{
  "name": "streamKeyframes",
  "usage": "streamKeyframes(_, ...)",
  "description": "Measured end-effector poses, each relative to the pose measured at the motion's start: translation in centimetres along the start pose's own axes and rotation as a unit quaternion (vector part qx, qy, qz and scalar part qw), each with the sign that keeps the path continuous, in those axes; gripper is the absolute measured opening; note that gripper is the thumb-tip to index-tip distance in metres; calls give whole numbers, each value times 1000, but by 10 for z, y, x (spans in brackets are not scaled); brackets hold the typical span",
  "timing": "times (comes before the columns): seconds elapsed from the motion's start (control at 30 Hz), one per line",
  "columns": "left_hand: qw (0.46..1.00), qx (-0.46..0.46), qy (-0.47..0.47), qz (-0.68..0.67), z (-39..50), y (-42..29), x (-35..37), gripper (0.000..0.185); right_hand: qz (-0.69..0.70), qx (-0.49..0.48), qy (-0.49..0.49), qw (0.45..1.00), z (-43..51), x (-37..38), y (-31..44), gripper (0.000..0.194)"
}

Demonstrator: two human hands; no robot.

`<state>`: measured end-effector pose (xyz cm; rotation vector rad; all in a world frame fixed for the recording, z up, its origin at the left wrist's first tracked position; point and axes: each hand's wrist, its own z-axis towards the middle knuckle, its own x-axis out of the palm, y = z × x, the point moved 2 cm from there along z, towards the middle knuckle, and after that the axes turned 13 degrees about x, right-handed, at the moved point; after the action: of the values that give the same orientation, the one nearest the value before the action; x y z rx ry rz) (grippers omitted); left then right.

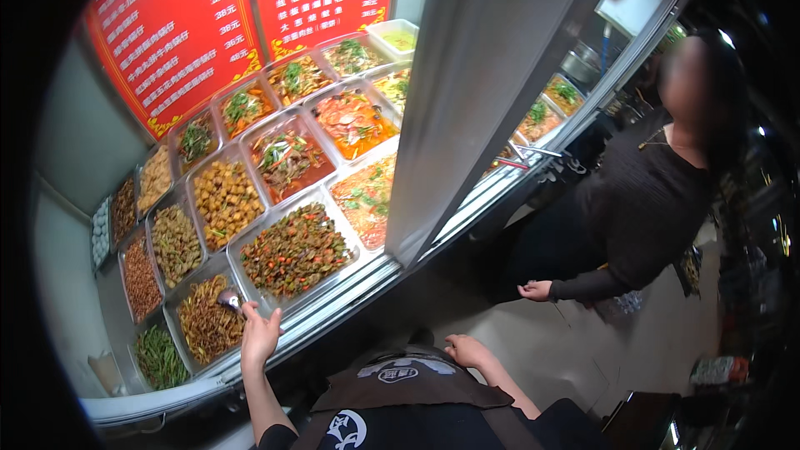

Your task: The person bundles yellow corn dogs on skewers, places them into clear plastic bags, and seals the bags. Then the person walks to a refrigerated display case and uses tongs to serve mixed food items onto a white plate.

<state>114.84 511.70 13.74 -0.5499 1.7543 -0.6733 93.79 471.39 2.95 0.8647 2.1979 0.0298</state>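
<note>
My left hand (259,332) reaches over the front edge of a lit food display case. Its fingers are at a metal spoon (230,299), whose bowl rests on a tray of brown shredded food (211,322); the grip is partly hidden. Just beyond is a tray of chopped green and red peppers (297,250). A tray of dark green vegetables (160,356) lies to the left, and one of cubed yellow-brown food (226,197) farther back. My right hand (464,350) hangs beside my dark apron (406,381), fingers curled, away from the case; whether it holds anything cannot be told.
A metal sliding-door frame (456,87) splits the case opening above the front rail (337,290). Red menu boards (181,31) stand behind the trays. Another person (637,200) in dark clothes stands at the right, one hand held low. Tongs (522,156) lie on the rail.
</note>
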Motion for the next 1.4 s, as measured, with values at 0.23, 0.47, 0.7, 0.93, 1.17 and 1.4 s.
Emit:
streamKeyframes(0.23, 996, 50, 75, 2, 16, -36, 10, 38, 53, 14, -25, 998, -4, 32, -21, 41)
streamKeyframes(0.47, 980, 44, 175, 85, 21, -63, 26, 37, 73, 58, 0, 996, -13, 23, -14, 39)
streamKeyframes(0.7, 951, 87, 259, 143, 20, -86, 47, 39, 89, 75, -7, 993, -12, 21, -22, 40)
streamKeyframes(0.93, 926, 167, 286, 180, 18, -109, 61, 38, 143, 103, -21, 984, -26, 18, -24, 40)
streamKeyframes(1.17, 890, 238, 328, 208, 14, -137, 81, 40, 180, 122, -39, 975, -29, 28, -37, 42)
streamKeyframes(1.4, 860, 271, 368, 227, 18, -155, 97, 40, 234, 171, -88, 953, -18, 94, -96, 38)
